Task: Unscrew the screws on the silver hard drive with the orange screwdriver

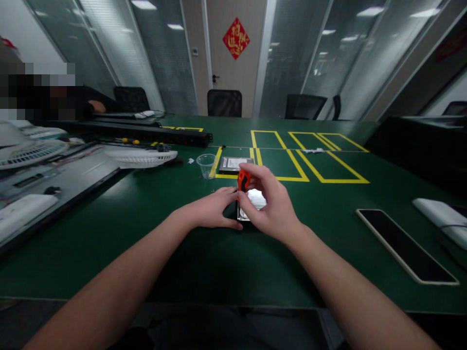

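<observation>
A hard drive (255, 200) lies on the green table (146, 228) just in front of me, mostly hidden by my hands. My left hand (215, 209) rests on its left edge, fingers pressed against it. My right hand (272, 204) is closed around an orange-handled screwdriver (243, 180), held upright over the drive. A second hard drive (233, 164) lies farther back, by the yellow tape lines.
A clear plastic cup (206, 165) stands left of the far drive. A white fan grille (140, 156) and a long black power strip (146, 133) lie at the left. A dark flat tablet (404, 245) and a white object (441, 218) lie at the right. Another person sits far left.
</observation>
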`<state>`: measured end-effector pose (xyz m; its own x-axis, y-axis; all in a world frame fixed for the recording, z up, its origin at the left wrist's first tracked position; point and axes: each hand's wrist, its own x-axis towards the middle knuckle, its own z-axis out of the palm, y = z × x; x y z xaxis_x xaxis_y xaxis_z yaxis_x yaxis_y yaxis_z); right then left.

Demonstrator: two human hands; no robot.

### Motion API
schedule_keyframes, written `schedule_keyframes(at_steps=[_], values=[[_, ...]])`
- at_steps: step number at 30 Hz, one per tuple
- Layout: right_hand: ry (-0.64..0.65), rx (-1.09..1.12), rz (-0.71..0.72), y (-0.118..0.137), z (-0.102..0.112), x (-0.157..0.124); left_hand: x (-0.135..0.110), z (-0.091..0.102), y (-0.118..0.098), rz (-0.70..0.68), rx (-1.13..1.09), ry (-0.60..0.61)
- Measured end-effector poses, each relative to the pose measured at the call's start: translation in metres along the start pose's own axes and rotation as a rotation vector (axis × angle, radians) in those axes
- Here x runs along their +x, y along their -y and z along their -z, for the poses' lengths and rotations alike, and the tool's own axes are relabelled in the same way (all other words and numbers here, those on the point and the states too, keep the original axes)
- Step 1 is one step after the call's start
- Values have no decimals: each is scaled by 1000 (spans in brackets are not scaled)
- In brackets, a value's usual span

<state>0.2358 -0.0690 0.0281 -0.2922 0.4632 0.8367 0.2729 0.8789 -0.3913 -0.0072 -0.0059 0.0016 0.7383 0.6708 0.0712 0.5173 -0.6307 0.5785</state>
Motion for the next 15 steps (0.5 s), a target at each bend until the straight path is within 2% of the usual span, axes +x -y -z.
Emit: schedule_keyframes(at_steps=[8,15], values=[[5,-20,39,0,3,3,-2,-2,7,-34,-12,-20],[16,-50,30,0,4,4,-2,-6,7,-5,-23,-34]])
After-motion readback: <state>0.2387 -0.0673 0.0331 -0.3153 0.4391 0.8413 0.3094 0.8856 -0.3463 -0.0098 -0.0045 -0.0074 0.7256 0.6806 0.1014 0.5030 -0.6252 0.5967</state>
